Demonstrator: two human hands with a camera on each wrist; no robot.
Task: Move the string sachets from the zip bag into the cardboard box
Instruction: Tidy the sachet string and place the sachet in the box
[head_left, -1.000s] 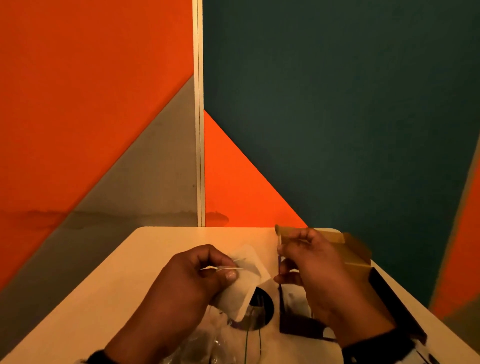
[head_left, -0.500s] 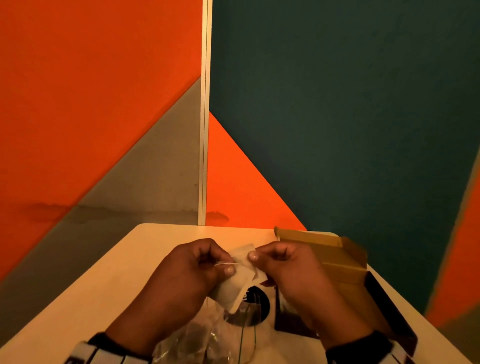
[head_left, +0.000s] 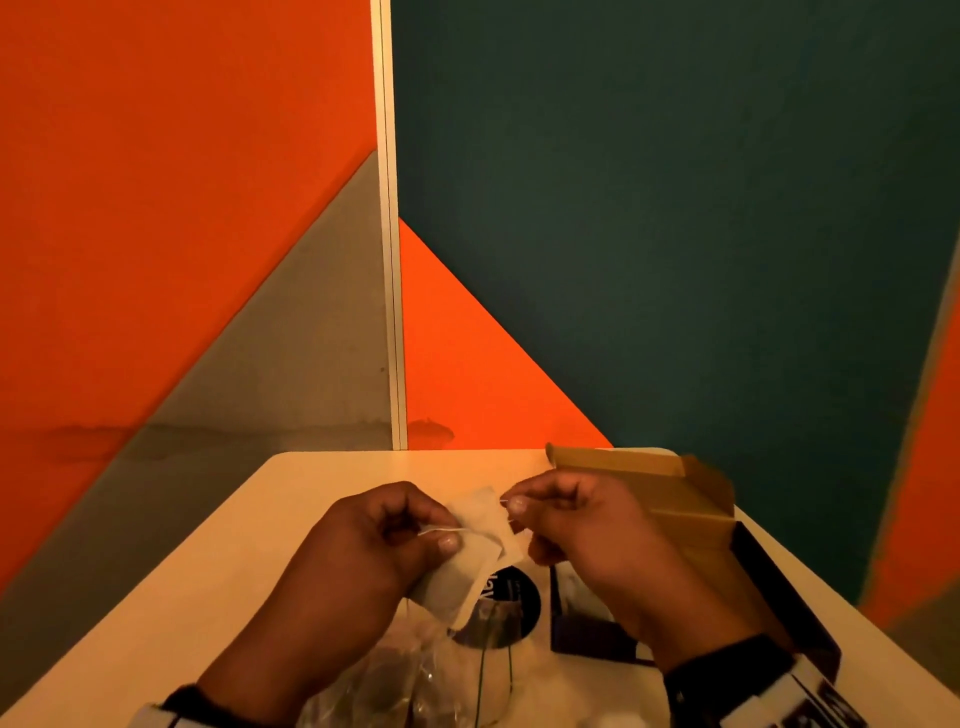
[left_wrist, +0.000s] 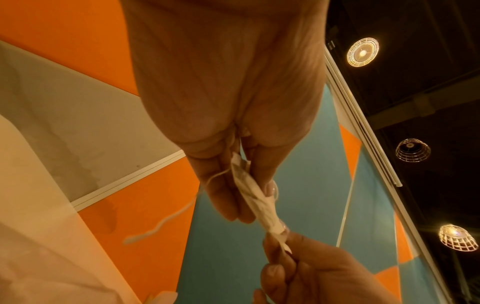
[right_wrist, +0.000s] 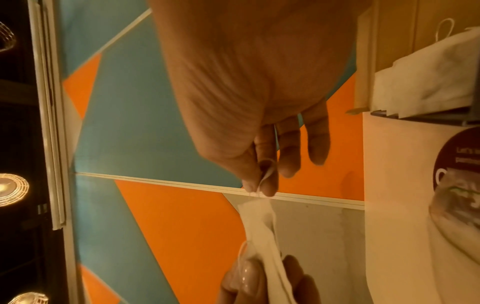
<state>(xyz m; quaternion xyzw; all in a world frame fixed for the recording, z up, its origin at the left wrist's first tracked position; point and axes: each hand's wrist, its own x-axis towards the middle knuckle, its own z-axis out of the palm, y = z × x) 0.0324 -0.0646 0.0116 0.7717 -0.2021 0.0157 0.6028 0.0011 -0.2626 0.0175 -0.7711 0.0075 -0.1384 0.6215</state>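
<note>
A white string sachet (head_left: 475, 551) hangs in the air between both hands above the table. My left hand (head_left: 439, 540) pinches its middle between thumb and fingers, with a loose white string (left_wrist: 168, 220) trailing from it. My right hand (head_left: 511, 506) pinches the sachet's upper corner (right_wrist: 262, 185). The clear zip bag (head_left: 415, 680) lies crumpled on the table below my left hand. The cardboard box (head_left: 675, 499) stands open to the right, behind my right hand, with white sachets (right_wrist: 428, 78) inside it.
A pale table (head_left: 270, 545) ends at an orange, grey and teal partition wall (head_left: 623, 208). A dark round sticker (head_left: 511, 605) sits on the table under the sachet. The box's dark outer wall (head_left: 774, 587) runs along the right edge.
My right hand came left from the box to the sachet and took its upper corner. My left hand kept its hold and barely moved.
</note>
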